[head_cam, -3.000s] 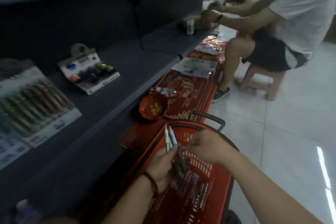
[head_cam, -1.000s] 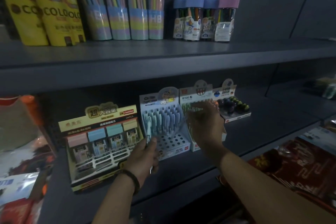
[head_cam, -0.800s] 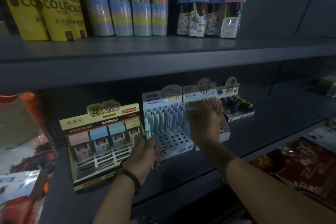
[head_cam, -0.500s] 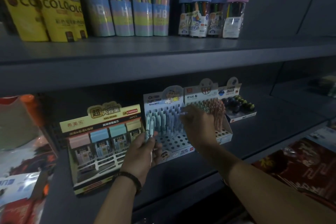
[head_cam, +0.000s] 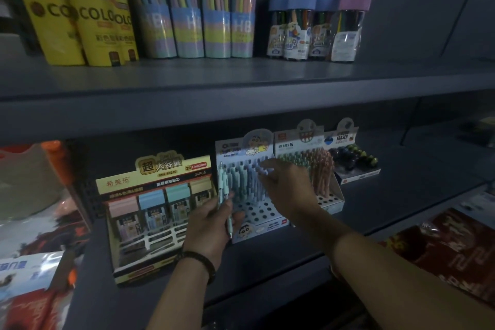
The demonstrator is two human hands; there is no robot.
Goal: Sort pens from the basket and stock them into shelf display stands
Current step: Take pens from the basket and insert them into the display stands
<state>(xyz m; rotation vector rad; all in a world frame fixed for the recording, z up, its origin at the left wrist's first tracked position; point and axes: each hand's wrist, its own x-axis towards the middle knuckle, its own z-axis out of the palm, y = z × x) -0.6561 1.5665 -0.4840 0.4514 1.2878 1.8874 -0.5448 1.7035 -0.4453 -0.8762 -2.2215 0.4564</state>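
A pale blue pen display stand with a cartoon header sits on the lower shelf, its back rows filled with pastel pens and its front holes bare. My left hand grips two or three pale pens upright, just left of the stand. Over the stand's pen rows, my right hand pinches a pale pen at its fingertips. Right of it stands a second stand with green and pink pens. The basket is out of view.
A lead refill box stands left of the blue stand, and an eraser display is at the far right. The upper shelf carries yellow tubes, HB pencil tubes and capped pencil jars. Red packets lie at the lower right.
My view rose from the red basket to the shelf. My right hand moved left from the pink-pen stand to the blue stand. My left hand kept its pens beside it.
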